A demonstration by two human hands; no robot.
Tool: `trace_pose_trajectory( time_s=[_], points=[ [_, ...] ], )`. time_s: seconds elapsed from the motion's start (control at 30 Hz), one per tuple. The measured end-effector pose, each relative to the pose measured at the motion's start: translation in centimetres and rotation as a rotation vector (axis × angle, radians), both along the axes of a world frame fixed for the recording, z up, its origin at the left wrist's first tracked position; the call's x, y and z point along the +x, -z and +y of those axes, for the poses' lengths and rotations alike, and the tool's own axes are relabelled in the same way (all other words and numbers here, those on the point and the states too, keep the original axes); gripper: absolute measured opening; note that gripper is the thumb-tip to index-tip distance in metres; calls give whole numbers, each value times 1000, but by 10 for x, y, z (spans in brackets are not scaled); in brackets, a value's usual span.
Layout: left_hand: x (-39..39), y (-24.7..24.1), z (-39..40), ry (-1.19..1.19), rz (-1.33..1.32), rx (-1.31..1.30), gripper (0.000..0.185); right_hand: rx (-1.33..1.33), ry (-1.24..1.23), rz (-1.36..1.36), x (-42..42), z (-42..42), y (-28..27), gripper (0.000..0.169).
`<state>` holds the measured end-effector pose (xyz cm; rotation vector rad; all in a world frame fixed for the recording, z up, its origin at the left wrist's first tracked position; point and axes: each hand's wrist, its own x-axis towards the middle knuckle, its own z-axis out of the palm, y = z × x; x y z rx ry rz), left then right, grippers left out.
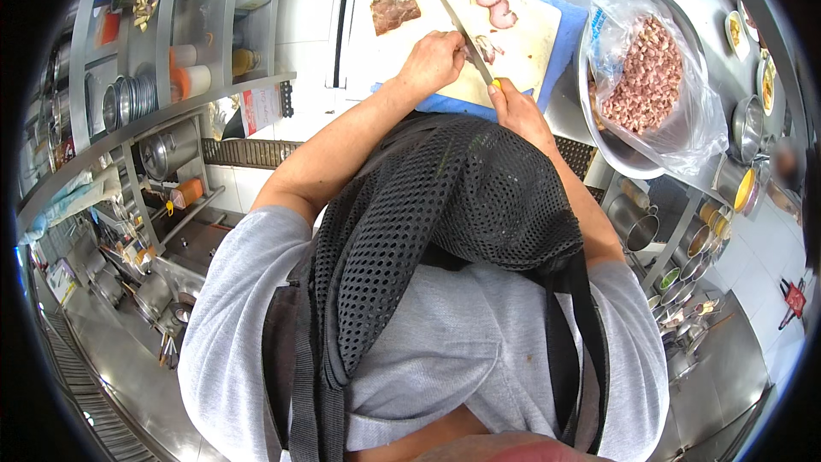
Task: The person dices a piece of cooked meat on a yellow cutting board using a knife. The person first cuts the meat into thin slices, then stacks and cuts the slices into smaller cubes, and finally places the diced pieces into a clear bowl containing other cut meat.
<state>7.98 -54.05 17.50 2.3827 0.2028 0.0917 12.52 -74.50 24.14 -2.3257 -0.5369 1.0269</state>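
Note:
My right hand [516, 108] grips the yellow handle of a long kitchen knife [447, 8], whose blade points away and to the left across a white cutting board [442, 80]. My left hand [437, 59] is curled beside the blade, its fingertips on meat strips [490, 51] that show on both sides of the knife; the fingertips are partly hidden. A browned chunk of meat [396, 9] lies at the board's left. Beyond the blade lie pink meat slices [492, 2], touching one another.
A blue cloth [567, 38] lies under the board. To the right stands a large metal bowl [585, 112] with a clear plastic bag [696, 131] holding diced meat [644, 77]. Small dishes [736, 35] line the far right. A steel shelf rack [186, 93] stands at left.

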Motion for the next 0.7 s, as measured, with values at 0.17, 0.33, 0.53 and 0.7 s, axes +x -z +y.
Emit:
trace_pose_trajectory(
  time_s=[0.17, 0.33, 0.53, 0.7],
  points=[
    [-1, 2, 3, 1, -17, -24, 14, -14, -28, -30, 1, 18, 18, 39],
    [-1, -1, 5, 13, 13, -31, 15, 38, -18, -72, -3, 9, 26, 41],
    [-1, -8, 8, 71, 49, 2, 24, 171, 147, -79, -11, -12, 6, 41],
    [12, -20, 14, 233, -64, 139, 46, 150, 282, -93, -5, -40, 16, 42]
  ],
)
